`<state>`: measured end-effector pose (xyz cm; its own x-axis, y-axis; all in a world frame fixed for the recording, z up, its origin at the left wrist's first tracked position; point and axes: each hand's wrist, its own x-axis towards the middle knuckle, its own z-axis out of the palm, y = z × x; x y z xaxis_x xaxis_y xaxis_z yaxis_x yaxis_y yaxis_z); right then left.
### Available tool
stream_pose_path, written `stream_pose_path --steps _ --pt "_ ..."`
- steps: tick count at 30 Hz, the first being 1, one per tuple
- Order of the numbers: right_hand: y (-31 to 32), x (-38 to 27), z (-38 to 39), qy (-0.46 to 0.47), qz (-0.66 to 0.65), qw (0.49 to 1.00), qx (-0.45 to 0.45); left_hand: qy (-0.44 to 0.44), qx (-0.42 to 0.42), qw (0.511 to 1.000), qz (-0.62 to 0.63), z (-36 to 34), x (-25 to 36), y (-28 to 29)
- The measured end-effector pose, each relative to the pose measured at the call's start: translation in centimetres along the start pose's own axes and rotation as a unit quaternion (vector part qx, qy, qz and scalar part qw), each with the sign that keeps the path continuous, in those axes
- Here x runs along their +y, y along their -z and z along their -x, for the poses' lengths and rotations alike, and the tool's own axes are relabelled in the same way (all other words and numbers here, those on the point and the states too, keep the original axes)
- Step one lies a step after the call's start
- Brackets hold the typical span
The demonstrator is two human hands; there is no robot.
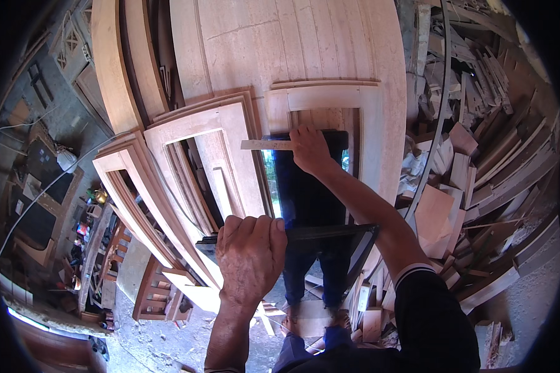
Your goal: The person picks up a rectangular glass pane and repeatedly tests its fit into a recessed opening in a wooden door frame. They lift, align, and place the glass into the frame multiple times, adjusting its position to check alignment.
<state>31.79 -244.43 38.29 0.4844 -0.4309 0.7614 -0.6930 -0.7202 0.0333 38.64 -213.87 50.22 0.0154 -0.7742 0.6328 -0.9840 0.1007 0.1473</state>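
My left hand (250, 258) is closed over the near edge of a dark, glossy glass panel (314, 186), which mirrors a dark figure and bright greenery. Other dark panel edges seem to lie right beside that near edge. At the panel's far end, my right hand (311, 149) closes on a thin, flat, pale strip (264, 145) that juts out to the left. Whether the strip is wood or a ruler I cannot tell. Beyond the panel stands a wooden frame (323, 97) with a rectangular opening, and another wooden frame (196, 127) with an opening leans to its left.
Large wooden boards (242, 50) rise behind the frames. More narrow frames (115, 161) lean at the left, with a cable hanging over them. Piled offcuts (460, 180) fill the right side. A slatted wooden piece (158, 292) rests on the floor at the lower left.
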Motion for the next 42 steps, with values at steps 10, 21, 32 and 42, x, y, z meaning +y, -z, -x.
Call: stream_pose_path --steps 10,21,32,42 --pt "8.4 1.5 -3.9 -0.019 -0.142 0.914 -0.379 0.004 -0.007 1.0 -0.004 -0.1 0.1 -0.3" --pt "19.6 -0.4 -3.4 -0.023 -0.313 0.797 -0.516 -0.009 -0.009 1.0 -0.005 -0.6 0.2 -0.6" --pt "22.7 -1.9 -1.7 0.007 -0.397 0.72 -0.568 0.014 -0.022 1.0 0.004 -0.9 0.1 -0.8" --pt "24.9 -3.1 0.3 0.02 -0.396 0.738 -0.546 0.017 -0.021 1.0 0.011 -0.3 0.4 -0.4"
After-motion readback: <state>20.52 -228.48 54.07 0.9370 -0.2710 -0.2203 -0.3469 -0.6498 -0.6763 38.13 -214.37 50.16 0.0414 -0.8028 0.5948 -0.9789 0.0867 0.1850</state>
